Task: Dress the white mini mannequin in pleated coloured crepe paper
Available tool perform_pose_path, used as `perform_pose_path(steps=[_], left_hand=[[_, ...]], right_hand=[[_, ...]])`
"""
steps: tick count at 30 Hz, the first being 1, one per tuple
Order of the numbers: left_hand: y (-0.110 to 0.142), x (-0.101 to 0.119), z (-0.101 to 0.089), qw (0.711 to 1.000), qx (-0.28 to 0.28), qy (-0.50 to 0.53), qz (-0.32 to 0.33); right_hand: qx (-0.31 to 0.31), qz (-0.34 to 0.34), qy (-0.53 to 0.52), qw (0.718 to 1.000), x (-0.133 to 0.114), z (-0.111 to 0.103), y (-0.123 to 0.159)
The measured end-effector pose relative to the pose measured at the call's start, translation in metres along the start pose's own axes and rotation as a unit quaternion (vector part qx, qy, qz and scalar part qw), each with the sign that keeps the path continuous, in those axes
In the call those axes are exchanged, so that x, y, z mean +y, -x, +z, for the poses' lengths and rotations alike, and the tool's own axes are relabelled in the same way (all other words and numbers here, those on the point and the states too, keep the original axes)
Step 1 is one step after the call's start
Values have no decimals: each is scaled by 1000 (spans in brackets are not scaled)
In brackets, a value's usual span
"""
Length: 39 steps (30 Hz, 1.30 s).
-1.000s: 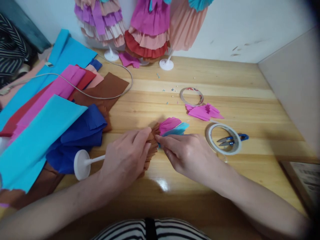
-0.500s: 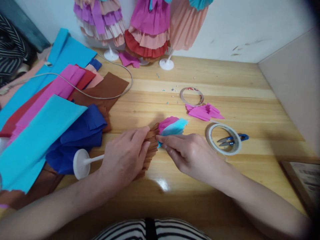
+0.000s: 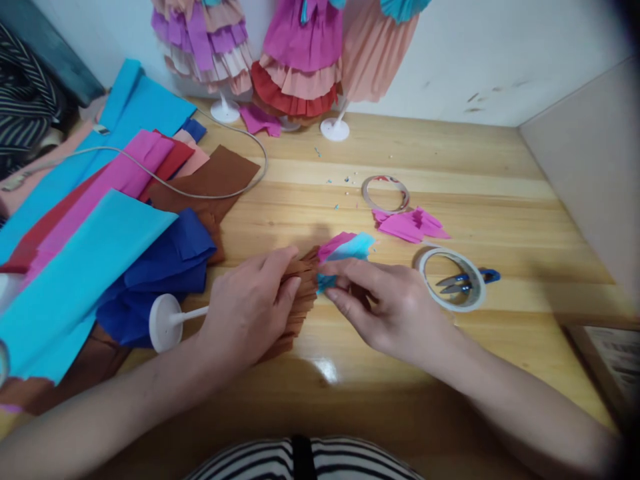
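Observation:
A crepe paper dress with a brown pleated skirt (image 3: 303, 303) lies sideways on a white stand, whose round base (image 3: 165, 323) sticks out to the left. My left hand (image 3: 250, 310) is closed round the skirt and covers much of it. At the dress's right end are a pink crepe paper piece (image 3: 334, 247) and a light blue crepe paper piece (image 3: 356, 247). My right hand (image 3: 395, 303) bends its thumb and forefinger onto a darker blue bit of crepe paper (image 3: 326, 283) beside the brown pleats; its other fingers are partly hidden.
Folded crepe paper sheets (image 3: 90, 260) and a cable (image 3: 200, 195) fill the left side. Three paper dresses on stands (image 3: 303, 60) line the wall. Rightward lie a tape roll (image 3: 367, 193), a pink scrap (image 3: 410, 225), a wider tape roll (image 3: 477, 297), blue-handled snips (image 3: 490, 275) and a frame (image 3: 590, 373).
My right hand's forefinger has drawn back slightly, and its thumb and forefinger now sit over the blue paper. My left hand keeps its hold. The view has shifted slightly.

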State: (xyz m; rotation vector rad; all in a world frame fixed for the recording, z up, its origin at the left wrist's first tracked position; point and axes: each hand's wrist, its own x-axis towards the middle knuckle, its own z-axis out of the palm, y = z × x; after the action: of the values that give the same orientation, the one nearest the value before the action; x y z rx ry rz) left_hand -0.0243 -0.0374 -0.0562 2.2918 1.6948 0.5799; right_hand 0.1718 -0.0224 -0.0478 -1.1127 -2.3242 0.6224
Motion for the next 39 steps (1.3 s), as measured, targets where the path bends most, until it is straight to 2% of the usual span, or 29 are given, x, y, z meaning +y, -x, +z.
perform_pose_path(steps=[3,10,14,18,25,35,39], left_hand=[[-2,-1,-1,999,-11,32,-22],[-2,-1,-5,996,-30,76,-45],[-2,-1,-4,995,-30,83,-45],[-1,0,-5,995,-31,87,-46],[-4,0,-14,994,-34,99,-22],[-3,5,-18,993,-94,50,-44],[-2,5,-18,994,-94,46,-14]], right_hand=[[-12,22,-24,999,-4,5,1],[40,-43,29,998,0,17,1],[19,-58,34,998,0,15,2],[3,-85,92,992,1,15,2],[18,-49,91,994,1,16,0],[14,-37,82,996,-3,14,-2],[17,-27,75,997,-4,13,-3]])
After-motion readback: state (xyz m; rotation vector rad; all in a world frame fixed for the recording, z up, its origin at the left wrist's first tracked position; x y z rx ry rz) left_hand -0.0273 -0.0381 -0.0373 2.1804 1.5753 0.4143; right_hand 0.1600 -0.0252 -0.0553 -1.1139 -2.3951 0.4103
